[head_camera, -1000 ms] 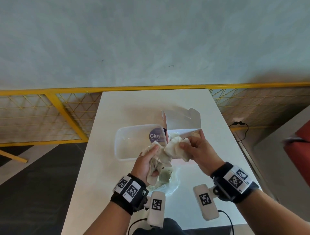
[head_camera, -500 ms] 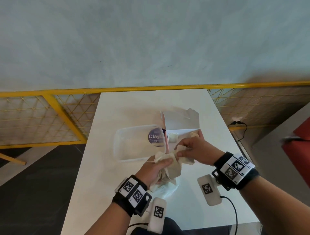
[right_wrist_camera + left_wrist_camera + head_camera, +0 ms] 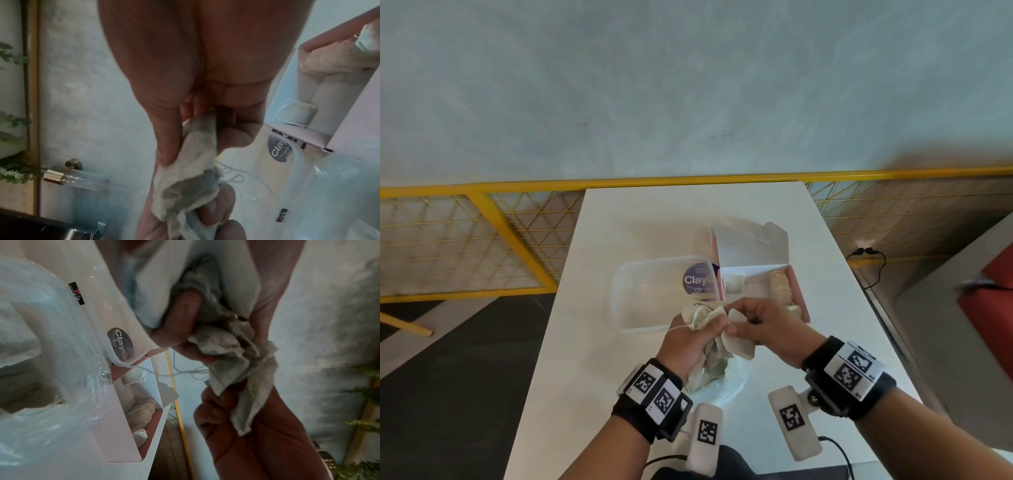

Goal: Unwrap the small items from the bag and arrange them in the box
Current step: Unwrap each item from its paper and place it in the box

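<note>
My left hand (image 3: 707, 325) grips a crumpled bundle of small beige pouches with strings (image 3: 702, 317) above the table's middle. My right hand (image 3: 736, 323) pinches one pouch (image 3: 738, 344) at the bundle's right side, and it hangs down between the hands. The left wrist view shows the bundle (image 3: 222, 340) under my left thumb, with the right hand (image 3: 226, 410) holding the pouch's lower part. In the right wrist view the pouch (image 3: 197, 146) sits between thumb and fingers. The open pink box (image 3: 799, 298) behind the hands holds one white pouch (image 3: 734, 283) and a row of pouches (image 3: 780, 287).
A clear plastic tub (image 3: 640, 294) with a purple "Clay" label stands left of the box, touching it. A thin plastic bag (image 3: 726, 387) lies under my hands near the table's front edge. A yellow mesh railing (image 3: 482, 233) runs behind the white table (image 3: 654, 212).
Both hands have come lower and nearer to me with the bundle. The right hand has shifted its pinch onto one pouch, drawing it out to the right.
</note>
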Demonstrator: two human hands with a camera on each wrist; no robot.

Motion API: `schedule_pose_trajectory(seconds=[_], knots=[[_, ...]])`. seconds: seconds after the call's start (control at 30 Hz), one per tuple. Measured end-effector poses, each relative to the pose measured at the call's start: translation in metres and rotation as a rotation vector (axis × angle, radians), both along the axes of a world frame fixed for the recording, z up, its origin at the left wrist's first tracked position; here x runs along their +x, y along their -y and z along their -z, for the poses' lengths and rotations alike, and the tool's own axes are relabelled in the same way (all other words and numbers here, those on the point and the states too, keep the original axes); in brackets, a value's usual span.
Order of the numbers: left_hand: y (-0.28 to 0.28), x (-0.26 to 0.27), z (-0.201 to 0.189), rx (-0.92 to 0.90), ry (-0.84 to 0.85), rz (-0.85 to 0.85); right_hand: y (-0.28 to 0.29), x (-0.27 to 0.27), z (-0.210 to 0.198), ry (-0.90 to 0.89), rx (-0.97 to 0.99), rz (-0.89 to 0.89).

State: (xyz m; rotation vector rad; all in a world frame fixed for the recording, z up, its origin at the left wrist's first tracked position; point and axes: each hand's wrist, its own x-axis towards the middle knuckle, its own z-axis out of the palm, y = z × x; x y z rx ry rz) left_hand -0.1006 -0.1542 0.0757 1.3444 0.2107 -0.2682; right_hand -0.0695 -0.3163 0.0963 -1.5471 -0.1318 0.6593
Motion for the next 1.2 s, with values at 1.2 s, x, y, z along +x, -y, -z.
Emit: schedule_pose_trajectory(seconds=[1.2], knots=[[-0.010,0.002,0.019,0.136,-0.156,-0.055,-0.004,0.005,-0.006,0.314,-0.496,0.101]])
